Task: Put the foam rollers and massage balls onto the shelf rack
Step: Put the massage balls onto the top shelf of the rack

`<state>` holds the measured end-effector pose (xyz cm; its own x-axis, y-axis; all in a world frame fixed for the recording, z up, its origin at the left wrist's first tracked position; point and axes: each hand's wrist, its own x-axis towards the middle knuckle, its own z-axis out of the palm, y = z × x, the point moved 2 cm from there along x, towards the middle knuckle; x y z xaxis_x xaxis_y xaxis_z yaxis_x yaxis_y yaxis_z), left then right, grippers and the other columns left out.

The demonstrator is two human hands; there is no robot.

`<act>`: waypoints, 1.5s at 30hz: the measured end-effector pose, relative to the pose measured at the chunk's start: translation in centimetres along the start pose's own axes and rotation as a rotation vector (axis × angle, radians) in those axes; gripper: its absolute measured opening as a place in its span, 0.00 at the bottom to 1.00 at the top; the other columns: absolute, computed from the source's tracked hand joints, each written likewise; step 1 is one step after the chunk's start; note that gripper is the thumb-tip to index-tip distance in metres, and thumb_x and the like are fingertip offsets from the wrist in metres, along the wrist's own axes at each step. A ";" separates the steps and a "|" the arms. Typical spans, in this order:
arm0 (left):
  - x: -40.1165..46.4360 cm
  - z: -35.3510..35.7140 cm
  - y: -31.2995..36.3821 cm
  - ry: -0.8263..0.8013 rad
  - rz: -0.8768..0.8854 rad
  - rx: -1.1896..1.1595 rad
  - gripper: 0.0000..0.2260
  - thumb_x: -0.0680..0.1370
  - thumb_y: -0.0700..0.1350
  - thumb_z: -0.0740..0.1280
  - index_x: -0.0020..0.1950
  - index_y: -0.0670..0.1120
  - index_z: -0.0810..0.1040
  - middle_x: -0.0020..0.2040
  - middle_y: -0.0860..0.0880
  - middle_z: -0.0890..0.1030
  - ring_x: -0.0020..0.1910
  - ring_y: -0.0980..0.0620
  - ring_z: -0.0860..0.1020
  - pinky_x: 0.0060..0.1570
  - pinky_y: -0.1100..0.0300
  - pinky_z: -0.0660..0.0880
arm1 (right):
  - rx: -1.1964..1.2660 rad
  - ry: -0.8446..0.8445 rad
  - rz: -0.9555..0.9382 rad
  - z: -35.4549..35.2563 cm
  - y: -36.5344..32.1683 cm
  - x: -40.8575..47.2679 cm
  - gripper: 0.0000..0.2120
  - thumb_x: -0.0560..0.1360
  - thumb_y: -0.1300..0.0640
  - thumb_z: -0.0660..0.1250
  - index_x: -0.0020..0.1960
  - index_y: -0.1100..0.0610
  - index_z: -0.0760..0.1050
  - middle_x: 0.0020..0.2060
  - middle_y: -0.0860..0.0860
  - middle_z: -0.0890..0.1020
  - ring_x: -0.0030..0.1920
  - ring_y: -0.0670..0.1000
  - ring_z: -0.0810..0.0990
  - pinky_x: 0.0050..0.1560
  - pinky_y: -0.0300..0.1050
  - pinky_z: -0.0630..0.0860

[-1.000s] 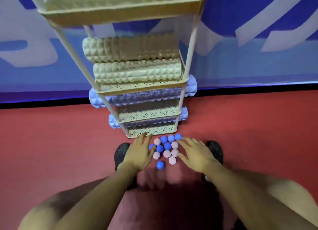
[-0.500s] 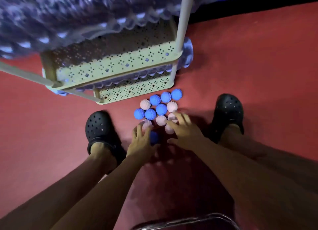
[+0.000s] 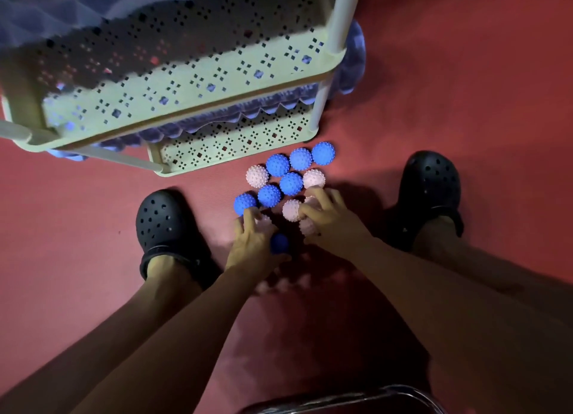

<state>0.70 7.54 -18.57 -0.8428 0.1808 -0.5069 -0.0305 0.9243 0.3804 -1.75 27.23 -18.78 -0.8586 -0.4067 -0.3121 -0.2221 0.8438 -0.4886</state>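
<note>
Several spiky massage balls, blue (image 3: 290,183) and pink (image 3: 257,175), lie clustered on the red floor in front of the cream perforated shelf rack (image 3: 235,153). My left hand (image 3: 252,243) curls over a pink ball, with a blue ball (image 3: 279,243) held against its thumb. My right hand (image 3: 331,219) curls its fingers around pink balls (image 3: 291,210) at the near side of the cluster. Blue foam rollers (image 3: 353,60) lie on the rack's lower shelves, one showing a scalloped edge (image 3: 248,119).
My feet in black clogs stand either side of the balls, left (image 3: 161,221) and right (image 3: 431,184). A curved metal frame (image 3: 341,398) sits at the bottom edge. Red floor (image 3: 465,88) extends to the right of the rack.
The view has dropped down close to the floor. Both hands have drawn back from the rack's foot onto the nearest balls, and their fingers have curled around them.
</note>
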 end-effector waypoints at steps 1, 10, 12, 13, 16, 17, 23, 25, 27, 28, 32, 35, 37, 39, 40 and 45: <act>-0.1 0.1 0.0 -0.003 -0.001 -0.016 0.27 0.63 0.56 0.81 0.58 0.50 0.78 0.67 0.44 0.61 0.62 0.41 0.65 0.62 0.47 0.73 | 0.004 -0.030 -0.004 0.1 0.1 -0.1 0.24 0.60 0.53 0.80 0.52 0.51 0.75 0.69 0.51 0.69 0.64 0.60 0.69 0.44 0.51 0.81; 0.3 0.4 -0.2 -0.067 0.047 0.037 0.27 0.66 0.59 0.78 0.62 0.52 0.77 0.71 0.48 0.64 0.61 0.41 0.66 0.62 0.49 0.71 | 0.048 -0.038 -0.015 0.3 0.7 -0.4 0.24 0.64 0.58 0.79 0.58 0.50 0.77 0.72 0.51 0.65 0.67 0.60 0.67 0.51 0.58 0.81; 0.2 0.5 -0.3 -0.070 0.042 0.003 0.27 0.66 0.59 0.78 0.62 0.53 0.77 0.70 0.48 0.64 0.61 0.42 0.66 0.63 0.51 0.70 | 0.062 0.005 -0.023 0.3 0.7 -0.4 0.20 0.65 0.59 0.76 0.55 0.53 0.78 0.69 0.54 0.70 0.63 0.62 0.70 0.50 0.59 0.81; 0.0 0.5 -0.2 -0.071 0.031 -0.028 0.27 0.67 0.59 0.78 0.62 0.53 0.77 0.70 0.49 0.64 0.62 0.43 0.66 0.63 0.52 0.70 | 0.071 0.013 -0.031 0.3 0.7 -0.4 0.18 0.66 0.58 0.76 0.55 0.54 0.78 0.67 0.55 0.71 0.61 0.63 0.71 0.50 0.59 0.80; -0.5 -0.3 0.1 -0.023 0.007 -0.120 0.26 0.66 0.60 0.78 0.60 0.54 0.77 0.68 0.50 0.65 0.63 0.45 0.66 0.62 0.52 0.70 | 0.102 0.017 -0.039 -0.2 0.4 -0.8 0.17 0.67 0.56 0.77 0.55 0.56 0.78 0.65 0.55 0.73 0.59 0.62 0.71 0.54 0.59 0.78; -0.6 -0.7 0.3 -0.003 0.003 -0.135 0.25 0.66 0.60 0.78 0.59 0.53 0.77 0.68 0.49 0.65 0.63 0.44 0.66 0.62 0.52 0.70 | 0.109 0.019 -0.032 -0.7 0.2 -1.0 0.17 0.68 0.55 0.77 0.55 0.56 0.78 0.65 0.55 0.73 0.59 0.62 0.71 0.55 0.59 0.77; -1.8 -5.5 2.4 0.049 -0.032 -0.218 0.26 0.65 0.64 0.76 0.58 0.55 0.78 0.64 0.48 0.66 0.60 0.43 0.70 0.65 0.49 0.69 | 0.372 0.018 0.153 -5.4 -1.2 -2.7 0.14 0.73 0.41 0.73 0.52 0.48 0.77 0.56 0.46 0.74 0.57 0.51 0.73 0.59 0.47 0.68; -2.9 -7.9 3.4 0.070 -0.044 -0.310 0.28 0.61 0.71 0.72 0.55 0.58 0.77 0.61 0.51 0.65 0.59 0.45 0.73 0.65 0.49 0.71 | 0.550 0.081 0.295 -7.7 -2.3 -3.7 0.14 0.72 0.45 0.77 0.52 0.47 0.77 0.53 0.47 0.74 0.52 0.46 0.74 0.54 0.42 0.69; -4.2 -10.3 4.6 0.127 -0.019 -0.357 0.28 0.58 0.74 0.70 0.52 0.61 0.75 0.59 0.51 0.65 0.58 0.46 0.74 0.64 0.48 0.73 | 0.649 0.144 0.354 -10.2 -4.0 -4.8 0.15 0.71 0.51 0.79 0.54 0.49 0.78 0.52 0.47 0.73 0.50 0.44 0.74 0.52 0.36 0.67; -4.9 -11.6 5.2 0.152 0.001 -0.361 0.27 0.58 0.74 0.69 0.51 0.63 0.74 0.58 0.50 0.66 0.58 0.45 0.74 0.64 0.48 0.73 | 0.678 0.172 0.345 -11.5 -4.8 -5.3 0.15 0.70 0.53 0.80 0.54 0.50 0.79 0.51 0.47 0.73 0.48 0.43 0.74 0.51 0.34 0.66; -8.5 -18.2 8.1 0.236 0.083 -0.316 0.28 0.59 0.72 0.72 0.51 0.57 0.76 0.57 0.49 0.68 0.59 0.48 0.72 0.61 0.52 0.74 | 0.674 0.257 0.260 -18.1 -8.3 -7.6 0.14 0.70 0.58 0.80 0.52 0.54 0.79 0.50 0.49 0.74 0.47 0.39 0.74 0.49 0.24 0.66; -11.9 -23.5 10.4 0.339 0.148 -0.271 0.25 0.64 0.61 0.79 0.55 0.50 0.80 0.58 0.48 0.67 0.58 0.50 0.72 0.59 0.56 0.74 | 0.644 0.340 0.168 -23.5 -11.4 -9.5 0.15 0.70 0.57 0.80 0.52 0.55 0.79 0.53 0.52 0.76 0.50 0.42 0.75 0.50 0.24 0.66; -14.5 -27.1 11.8 0.426 0.192 -0.260 0.27 0.63 0.65 0.77 0.55 0.51 0.79 0.58 0.49 0.67 0.57 0.50 0.73 0.63 0.53 0.74 | 0.626 0.412 0.109 -27.3 -14.0 -11.0 0.15 0.69 0.57 0.81 0.52 0.54 0.79 0.53 0.52 0.76 0.50 0.44 0.76 0.54 0.24 0.66; -17.1 -30.7 13.4 0.508 0.234 -0.251 0.31 0.61 0.72 0.72 0.55 0.52 0.79 0.58 0.49 0.67 0.57 0.49 0.74 0.62 0.52 0.74 | 0.598 0.462 0.037 -31.3 -16.9 -12.5 0.15 0.70 0.58 0.80 0.52 0.52 0.78 0.53 0.52 0.76 0.51 0.45 0.76 0.55 0.25 0.66; -18.5 -32.6 14.3 0.547 0.255 -0.246 0.31 0.62 0.72 0.72 0.55 0.52 0.79 0.58 0.50 0.67 0.56 0.49 0.74 0.61 0.52 0.75 | 0.585 0.485 0.000 -33.4 -18.4 -13.3 0.15 0.70 0.58 0.80 0.52 0.52 0.77 0.53 0.52 0.75 0.51 0.45 0.76 0.55 0.25 0.66; -25.6 -41.9 18.6 0.755 0.348 -0.182 0.26 0.66 0.65 0.76 0.57 0.51 0.79 0.58 0.48 0.67 0.56 0.47 0.74 0.62 0.53 0.72 | 0.516 0.579 -0.140 -43.5 -25.9 -16.6 0.15 0.73 0.56 0.78 0.56 0.55 0.76 0.57 0.54 0.73 0.53 0.48 0.75 0.53 0.23 0.66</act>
<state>-0.83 6.01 33.89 -0.9505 0.1122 0.2896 0.2654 0.7777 0.5698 -1.82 27.39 34.45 -0.9739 -0.1310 0.1853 -0.2256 0.4713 -0.8526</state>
